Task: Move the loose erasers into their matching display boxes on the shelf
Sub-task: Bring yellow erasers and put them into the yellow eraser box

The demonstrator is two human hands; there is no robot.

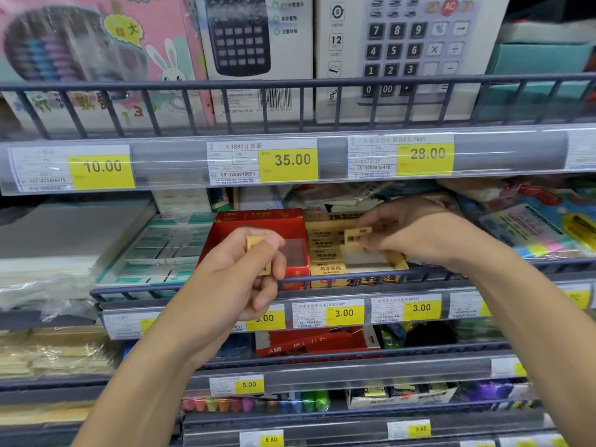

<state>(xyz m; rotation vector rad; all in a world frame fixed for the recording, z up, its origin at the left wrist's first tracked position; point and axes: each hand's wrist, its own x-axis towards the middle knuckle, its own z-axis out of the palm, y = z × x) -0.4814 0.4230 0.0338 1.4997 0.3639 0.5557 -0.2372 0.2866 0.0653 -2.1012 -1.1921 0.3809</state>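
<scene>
On the middle wire-fronted shop shelf [338, 275], two open cardboard display boxes stand side by side against the front rail: a red cardboard display box [258, 221] to the left and a yellow cardboard display box printed with "2B" [325, 253] touching it on the right. The left hand [248, 269] is raised in front of the red box, its thumb and curled fingers gripping a small yellow-sleeved rectangular eraser [256, 245], which sits above the box's front wall; whether more erasers lie in that palm cannot be told. The red box shows a bare, pale grey floor on its right side. The right hand [416, 233] reaches in over the yellow box from the right and pinches a second yellow-sleeved eraser [354, 235] between thumb and fingertips, holding it just above the box's right half. In the left half of the yellow box, a column of matching yellow-wrapped erasers [325, 250] lies in a row from back to front. Left of the red box sits a tray of teal-and-white packs [154, 250], and beyond it a stack of grey sheets in clear wrap [64, 233]. Along the shelf's front edge run yellow price tags [344, 313] reading 3.00. On the upper shelf stand a white calculator carton [409, 50] and a pink rabbit-printed box [106, 50].
</scene>
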